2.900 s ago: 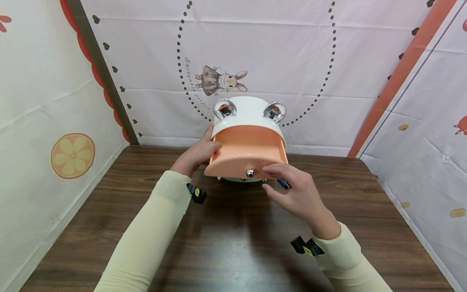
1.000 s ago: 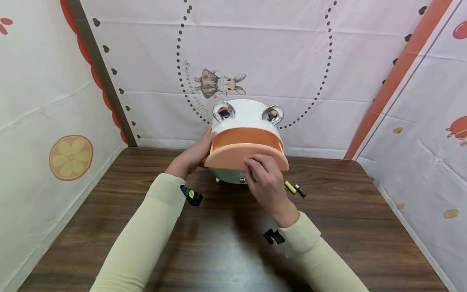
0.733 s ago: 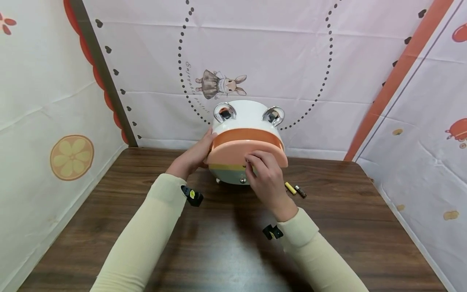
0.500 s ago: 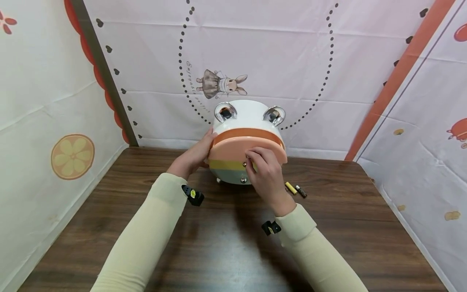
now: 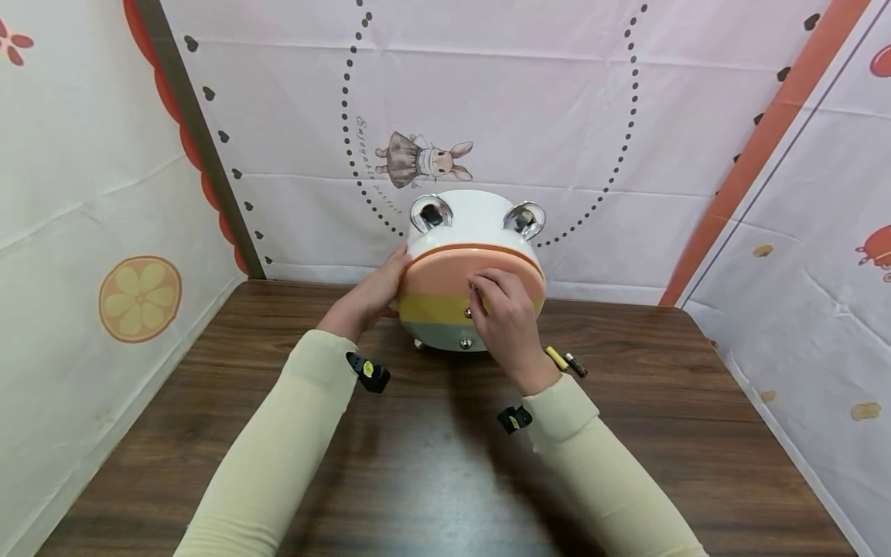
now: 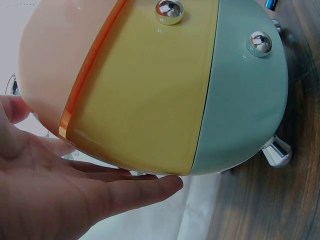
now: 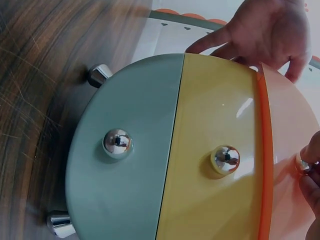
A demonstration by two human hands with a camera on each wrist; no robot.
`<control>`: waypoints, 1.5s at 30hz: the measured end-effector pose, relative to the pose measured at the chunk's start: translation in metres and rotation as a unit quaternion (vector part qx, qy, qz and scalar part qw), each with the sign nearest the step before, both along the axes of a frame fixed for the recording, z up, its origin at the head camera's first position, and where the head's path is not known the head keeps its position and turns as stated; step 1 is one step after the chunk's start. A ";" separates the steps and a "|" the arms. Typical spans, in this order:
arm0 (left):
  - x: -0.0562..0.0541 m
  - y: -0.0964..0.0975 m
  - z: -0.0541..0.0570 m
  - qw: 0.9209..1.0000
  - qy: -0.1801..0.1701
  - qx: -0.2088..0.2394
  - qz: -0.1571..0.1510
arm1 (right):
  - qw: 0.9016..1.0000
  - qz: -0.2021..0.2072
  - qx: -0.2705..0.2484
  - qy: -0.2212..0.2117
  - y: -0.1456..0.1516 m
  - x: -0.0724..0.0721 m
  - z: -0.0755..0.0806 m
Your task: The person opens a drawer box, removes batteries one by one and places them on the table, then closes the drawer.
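Plainly, the right hand comes nearest on the dark wood-grain table, pinching the small silver ball knob of the glossy peach curved-front drawer, which stands slightly proud at the top of the rounded white cabinet. That knob looks hard and slick, but it is the surest hold; the drawer seems light, stiff plastic, apt to bind if pushed off-centre. Below, the yellow drawer and grey-green drawer sit flush. The left hand lays extended fingers along the cabinet's side, a sensible brace, since the smooth body, probably light, could skid on its silver feet. Farther back, the mirror-bright silver rings look scratchable, poor handles, against the printed white backdrop.
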State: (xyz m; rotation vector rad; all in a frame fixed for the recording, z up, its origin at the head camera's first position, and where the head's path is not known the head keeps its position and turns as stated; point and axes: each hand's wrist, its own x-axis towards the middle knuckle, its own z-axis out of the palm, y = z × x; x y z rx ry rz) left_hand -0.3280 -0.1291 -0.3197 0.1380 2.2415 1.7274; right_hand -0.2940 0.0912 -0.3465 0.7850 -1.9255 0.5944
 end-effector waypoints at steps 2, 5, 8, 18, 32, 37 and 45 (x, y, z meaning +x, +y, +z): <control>0.000 0.000 -0.001 1.000 -0.002 0.001 0.005 | 1.000 -0.003 0.000 0.001 0.000 -0.003 0.000; 0.000 0.000 -0.001 1.000 -0.003 0.000 0.009 | 1.000 -0.007 0.001 0.000 0.000 -0.007 -0.001; 0.000 0.000 -0.002 1.000 -0.003 -0.002 0.012 | 1.000 -0.010 0.001 -0.001 -0.001 -0.010 -0.001; 0.002 -0.003 0.000 1.000 0.002 0.004 0.008 | 1.000 -0.008 -0.001 -0.002 -0.001 -0.015 -0.001; 0.001 -0.001 -0.007 0.998 0.054 -0.011 -0.010 | 1.000 -0.010 -0.015 -0.011 -0.003 -0.012 -0.004; 0.009 0.001 0.002 0.999 0.039 -0.016 -0.011 | 0.999 -0.004 -0.030 -0.032 -0.002 -0.009 -0.008; 0.018 0.003 0.013 0.999 0.028 -0.021 -0.018 | 0.997 0.001 -0.058 -0.050 0.003 0.000 -0.017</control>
